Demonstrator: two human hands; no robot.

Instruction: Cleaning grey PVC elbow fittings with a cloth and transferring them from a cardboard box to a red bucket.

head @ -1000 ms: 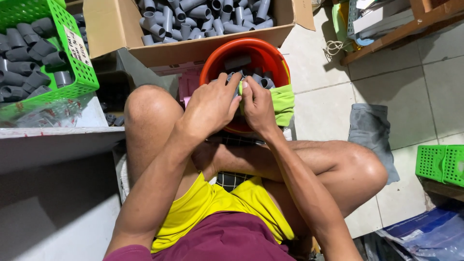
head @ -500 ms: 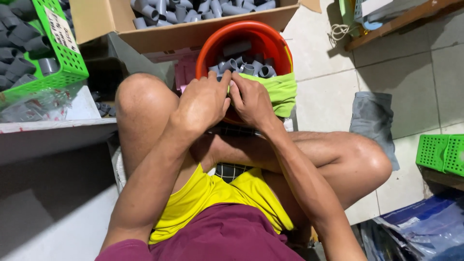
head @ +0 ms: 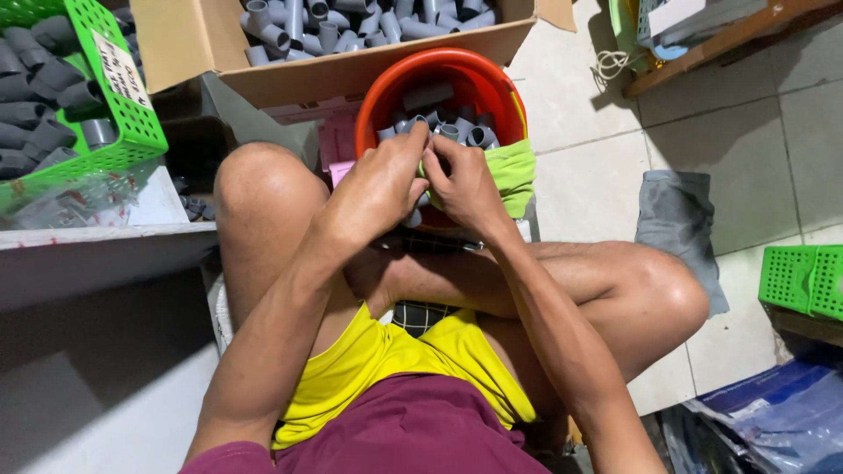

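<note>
So the person's sitting cross-legged on the tile floor [head: 606, 167] with an orange bucket [head: 457, 75] right in front of the knees, full of grey pipe fittings [head: 457, 132]. Both hands meet at the near rim of the bucket. The left hand [head: 382, 189] comes in from the left with its fingers [head: 414, 140] curled down tight, and the right hand [head: 465, 184] is pressed up against it, fingers bent too. They're pinching something small between them, just above a green cloth [head: 518, 171] draped over the bucket's near right edge. A bit of grey fitting pokes out under the left hand, but I honestly can't tell exactly what's clamped in there, since the hands cover it.

Far behind the bucket sits a cardboard box [head: 351, 70] loaded with more grey fittings. Far left there's a green basket [head: 123, 132] of the same grey parts, sitting on a white shelf [head: 105, 237]. A grey rag [head: 676, 219] lies on the floor to the right, and another green basket [head: 803, 281] sits at the right edge, well apart from the hands.
</note>
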